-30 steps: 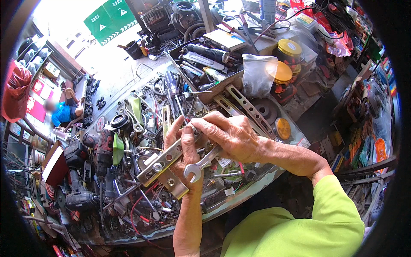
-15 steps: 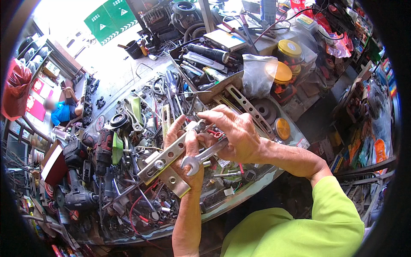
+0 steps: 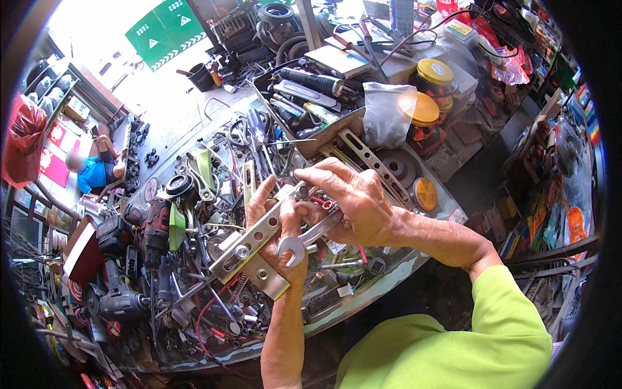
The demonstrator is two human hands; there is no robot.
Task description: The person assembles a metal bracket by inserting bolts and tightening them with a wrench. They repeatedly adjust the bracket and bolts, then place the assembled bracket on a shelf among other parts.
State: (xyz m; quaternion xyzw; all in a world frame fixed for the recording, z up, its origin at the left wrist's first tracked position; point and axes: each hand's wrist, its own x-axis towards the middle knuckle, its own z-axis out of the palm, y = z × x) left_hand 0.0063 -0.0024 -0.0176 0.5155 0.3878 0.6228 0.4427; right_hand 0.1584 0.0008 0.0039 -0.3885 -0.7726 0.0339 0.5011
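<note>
Head view: clasps a holed metal bar (image 3: 265, 229) in the left hand (image 3: 289, 225), grip firm, above the cluttered worktop (image 3: 405, 267) — probably to steady its far-end bolt (image 3: 302, 191); holds a wrench (image 3: 316, 232) inside the right hand (image 3: 364, 206) — seemingly leaving fingertips (image 3: 303, 175) free beside that bolt.

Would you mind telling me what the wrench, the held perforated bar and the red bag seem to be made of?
The wrench looks like steel, smooth and silvery, catching bright highlights. The held perforated bar is probably metal, plated or bare, given its pale sheen. The red bag seems glossy plastic film, judging by its shiny creases.
</note>
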